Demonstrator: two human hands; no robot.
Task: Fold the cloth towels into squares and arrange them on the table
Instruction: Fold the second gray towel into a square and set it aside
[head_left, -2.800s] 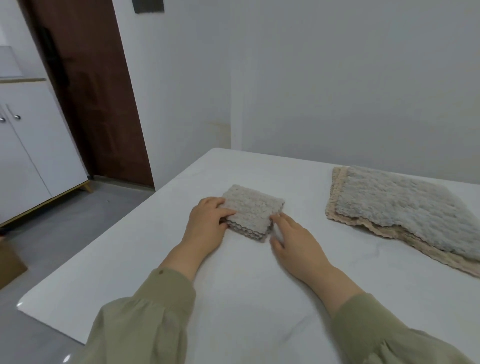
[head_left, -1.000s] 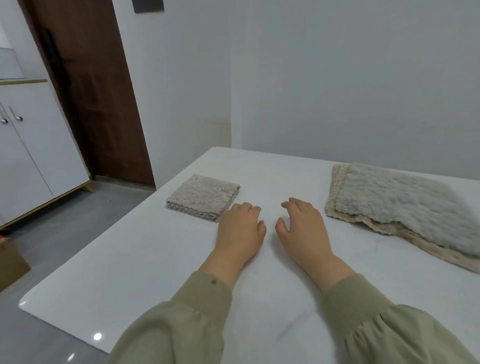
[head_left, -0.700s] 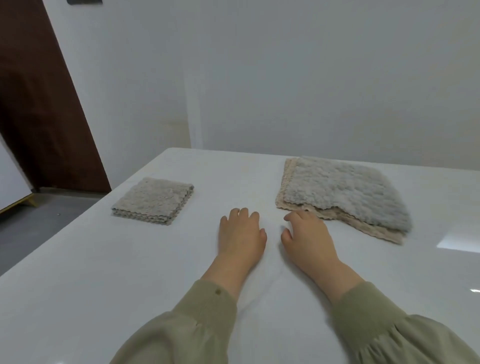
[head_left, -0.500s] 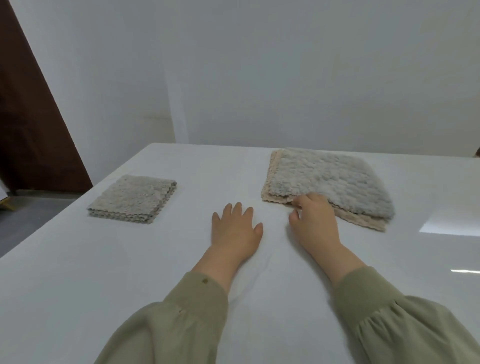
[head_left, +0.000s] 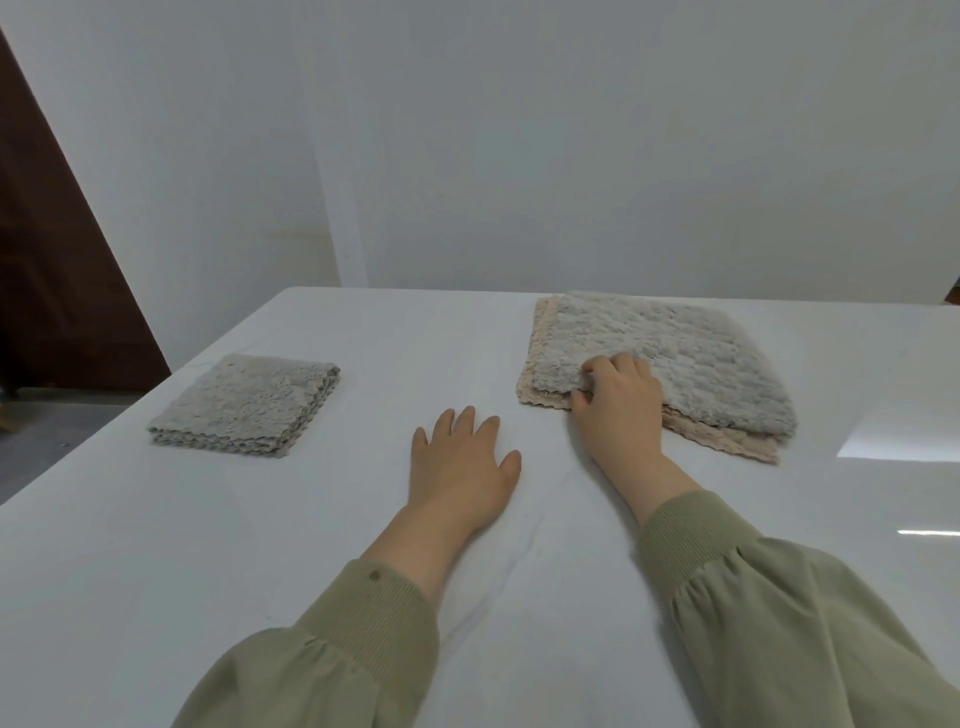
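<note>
Right hand: the right hand (head_left: 618, 410) grasps the near left corner of the grey towel (head_left: 691, 353), with the fingers curled on top and the thumb tucked at the edge.
Left hand: the left hand (head_left: 462, 467) lies released, palm down and flat on the table (head_left: 156, 571), with the fingers straight and slightly spread; it holds nothing and lies between the two lots of towels.
Grey towel: it lies unfolded on the right of the table, on top of the beige towel (head_left: 540, 397).
Beige towel: it lies flat under the grey one, showing along the left and near edges.
Folded towel: the folded towel (head_left: 244, 405) is a layered square on the left of the table, well apart from both hands.
Sleeves: olive green sleeves (head_left: 363, 623) reach to both wrists.
</note>
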